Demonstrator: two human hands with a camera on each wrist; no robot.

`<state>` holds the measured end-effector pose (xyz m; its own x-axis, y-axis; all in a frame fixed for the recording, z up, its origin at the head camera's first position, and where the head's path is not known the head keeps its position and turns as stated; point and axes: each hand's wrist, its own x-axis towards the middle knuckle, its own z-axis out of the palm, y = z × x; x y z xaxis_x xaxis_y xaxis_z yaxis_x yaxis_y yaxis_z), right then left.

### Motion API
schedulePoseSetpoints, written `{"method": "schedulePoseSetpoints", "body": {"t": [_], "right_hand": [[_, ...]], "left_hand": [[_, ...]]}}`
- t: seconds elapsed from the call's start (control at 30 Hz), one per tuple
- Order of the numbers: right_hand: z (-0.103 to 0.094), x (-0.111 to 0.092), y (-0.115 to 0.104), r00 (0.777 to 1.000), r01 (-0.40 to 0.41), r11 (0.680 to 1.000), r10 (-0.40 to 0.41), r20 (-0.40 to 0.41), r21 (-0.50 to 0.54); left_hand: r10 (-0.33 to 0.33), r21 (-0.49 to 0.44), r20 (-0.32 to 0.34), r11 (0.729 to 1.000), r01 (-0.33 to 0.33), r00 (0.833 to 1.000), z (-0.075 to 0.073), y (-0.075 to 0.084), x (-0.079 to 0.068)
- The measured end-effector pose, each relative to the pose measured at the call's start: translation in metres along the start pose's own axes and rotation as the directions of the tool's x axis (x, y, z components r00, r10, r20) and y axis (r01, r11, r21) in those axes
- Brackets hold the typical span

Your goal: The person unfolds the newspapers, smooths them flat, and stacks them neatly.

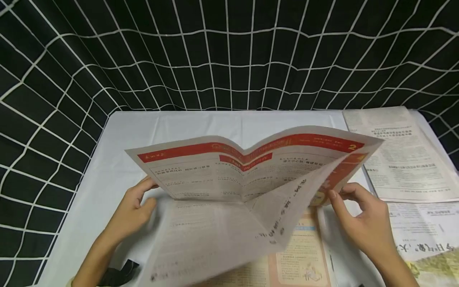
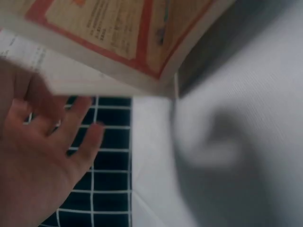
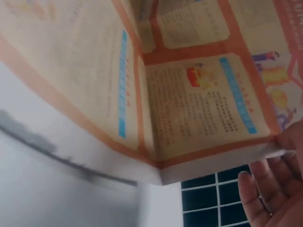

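A newspaper with red banner strips is raised above the table, its upper pages spread in a V and its lower sheet drooping toward the near side. My right hand pinches its right edge, thumb in front and fingers behind. In the right wrist view, the thumb of the right hand lies at the edge of an orange-framed page. On the other side, my left hand has its fingers against the newspaper's left edge, partly hidden behind it, with the thumb apart. The left wrist view shows this hand with loosely extended fingers.
Beneath the raised newspaper lies an orange-bordered printed sheet on the white table. More newspapers lie along the right side. A black strap-like object is by the left forearm. Black grid-patterned cloth encloses the back and sides.
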<state>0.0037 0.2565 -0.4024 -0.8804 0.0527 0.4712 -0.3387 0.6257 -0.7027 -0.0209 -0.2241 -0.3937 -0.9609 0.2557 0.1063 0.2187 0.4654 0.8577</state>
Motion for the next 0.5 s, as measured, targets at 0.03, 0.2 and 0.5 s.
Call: {"method": "schedulePoseSetpoints", "body": {"t": [0.03, 0.2, 0.5], "right_hand": [[0.001, 0.003, -0.001, 1.000, -0.013, 1.000, 0.013, -0.004, -0.017], [0.007, 0.016, 0.001, 0.997, -0.081, 0.997, 0.081, -0.010, -0.005], [0.021, 0.042, 0.018, 0.954, -0.301, 0.953, 0.301, -0.005, -0.035]], "left_hand": [[-0.021, 0.018, 0.052, 1.000, 0.020, 0.998, 0.000, -0.002, -0.001], [-0.089, 0.043, 0.205, 0.996, 0.082, 0.975, 0.005, -0.009, -0.003], [-0.087, 0.020, 0.190, 0.996, 0.085, 0.978, 0.015, -0.023, 0.018]]}}
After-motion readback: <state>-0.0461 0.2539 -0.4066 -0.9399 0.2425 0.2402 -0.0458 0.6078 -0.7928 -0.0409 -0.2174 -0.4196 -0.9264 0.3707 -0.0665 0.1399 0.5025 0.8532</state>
